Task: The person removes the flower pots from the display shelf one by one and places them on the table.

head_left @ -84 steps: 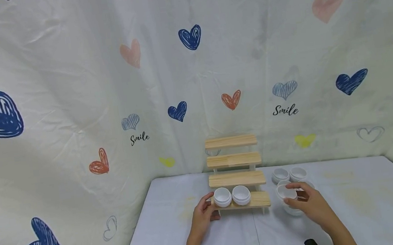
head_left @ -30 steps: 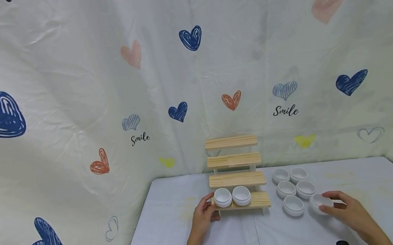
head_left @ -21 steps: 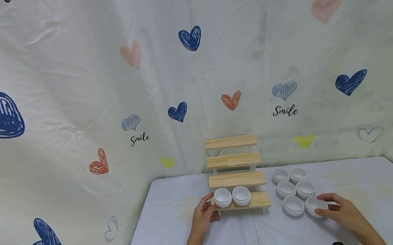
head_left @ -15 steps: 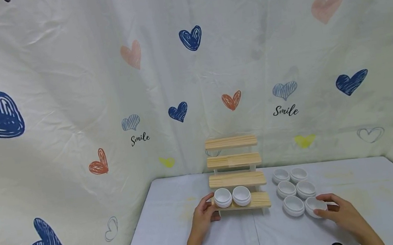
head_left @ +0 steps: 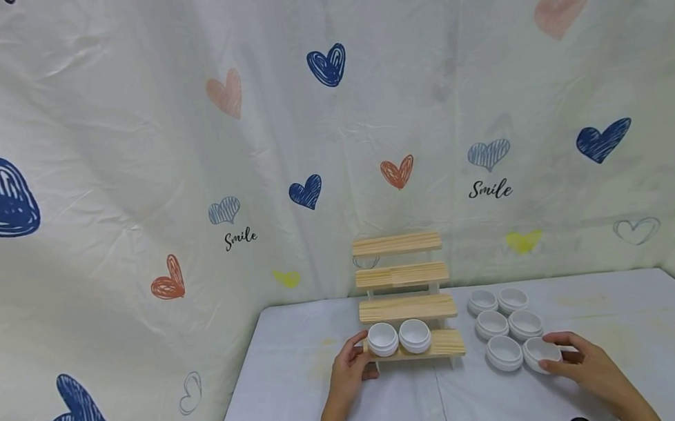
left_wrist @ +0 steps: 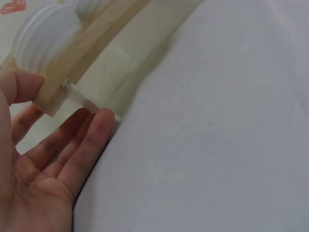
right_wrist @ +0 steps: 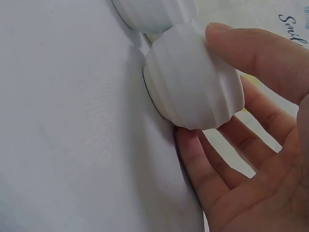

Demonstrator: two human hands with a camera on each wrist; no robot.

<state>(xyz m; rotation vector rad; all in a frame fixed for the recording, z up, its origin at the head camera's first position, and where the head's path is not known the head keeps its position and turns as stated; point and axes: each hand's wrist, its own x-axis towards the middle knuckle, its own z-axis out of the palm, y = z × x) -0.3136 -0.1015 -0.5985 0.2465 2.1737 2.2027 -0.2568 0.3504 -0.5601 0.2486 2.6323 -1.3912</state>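
In the head view, my left hand [head_left: 348,369] grips the left end of the lowest shelf of a four-tier wooden display stand [head_left: 408,309]. The left wrist view has the thumb on the shelf's end [left_wrist: 58,92] and the other fingers below, by the clear leg. Two white bowls [head_left: 383,339] sit side by side on that lowest shelf. At the right, my right hand [head_left: 586,363] pinches a white ribbed bowl [right_wrist: 193,77] between thumb and fingers. This bowl is upright on the table, right beside another white bowl [head_left: 504,353].
More white bowls [head_left: 491,325] stand behind these, in two columns right of the stand. The upper three shelves [head_left: 396,244] carry nothing. A white cloth covers the table [head_left: 302,339]; a curtain with printed hearts [head_left: 389,114] hangs behind.
My right hand has gone from the left column of bowls to the front right, then slid slightly left with the bowl it holds, up to its neighbour. My left hand has stayed put.
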